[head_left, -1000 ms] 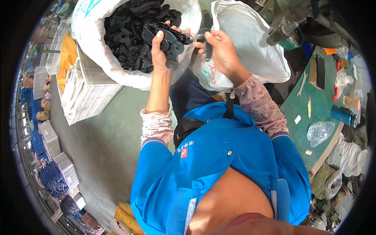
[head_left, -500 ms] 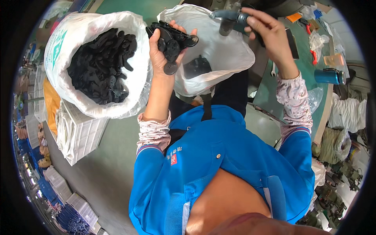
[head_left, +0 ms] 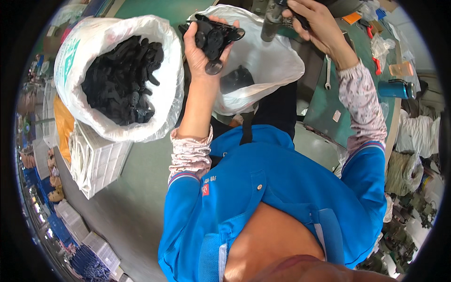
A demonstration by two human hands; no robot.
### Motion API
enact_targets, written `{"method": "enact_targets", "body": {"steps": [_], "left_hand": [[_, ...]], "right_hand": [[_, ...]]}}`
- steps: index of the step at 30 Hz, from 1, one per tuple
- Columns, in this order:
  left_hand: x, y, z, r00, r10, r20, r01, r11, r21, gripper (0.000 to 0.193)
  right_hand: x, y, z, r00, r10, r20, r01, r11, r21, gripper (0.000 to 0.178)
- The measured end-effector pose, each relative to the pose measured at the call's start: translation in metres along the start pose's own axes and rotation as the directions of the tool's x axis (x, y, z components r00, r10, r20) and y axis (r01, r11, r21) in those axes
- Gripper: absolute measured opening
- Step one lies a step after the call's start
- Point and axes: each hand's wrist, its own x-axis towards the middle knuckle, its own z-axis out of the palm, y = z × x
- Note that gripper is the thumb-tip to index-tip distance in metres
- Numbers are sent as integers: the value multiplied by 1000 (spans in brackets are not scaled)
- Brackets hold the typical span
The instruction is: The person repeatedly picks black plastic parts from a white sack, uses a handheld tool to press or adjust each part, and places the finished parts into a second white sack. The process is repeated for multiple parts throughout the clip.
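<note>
- Handful of black plastic parts point(head_left: 213, 40) up at the top centre of the frame, and it's your left hand point(head_left: 202, 58) that has it!
- Your left fingers are curled up around the pile, thumb pressed along its left side, one round black end hanging down over the palm.
- Across to the upper right, your right hand point(head_left: 322, 26) is up near the top edge, fingers bent in and partly closed around a dark piece point(head_left: 301, 19), much of it hidden by the hand.
- Just left of those right fingers stands a dark cylinder point(head_left: 273, 21); whether they touch it, you can't tell from this view.
- Upper left, a big white bag point(head_left: 171, 94) gapes wide, heaped with loose black pieces point(head_left: 120, 84).
- Behind and below your left hand, at upper centre, a second white bag point(head_left: 282, 66) sags with a small dark heap point(head_left: 238, 79) inside.
- Over on the right, your green table point(head_left: 324, 110) carries a wrench point(head_left: 328, 75) and, farther out, a blue bottle point(head_left: 393, 89).
- At left, below the big bag, sits a white crate point(head_left: 110, 155).
</note>
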Motion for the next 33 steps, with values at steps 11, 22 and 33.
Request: {"method": "enact_targets", "body": {"steps": [11,22,33], "left_hand": [[-6,-36,-2,995,-83,-63,88,992,92,33],[-12,-24,8,976,-98,-196,85,994,-73,38],[-28,-34,11,937,-340,-81,321,929,-184,63]], "right_hand": [[-66,86,91,415,-763,495,806,57,-589,41],[-108,84,81,598,-746,293,791,490,-366,39],[-76,84,51,354,-841,410,778,21,-628,50]]}}
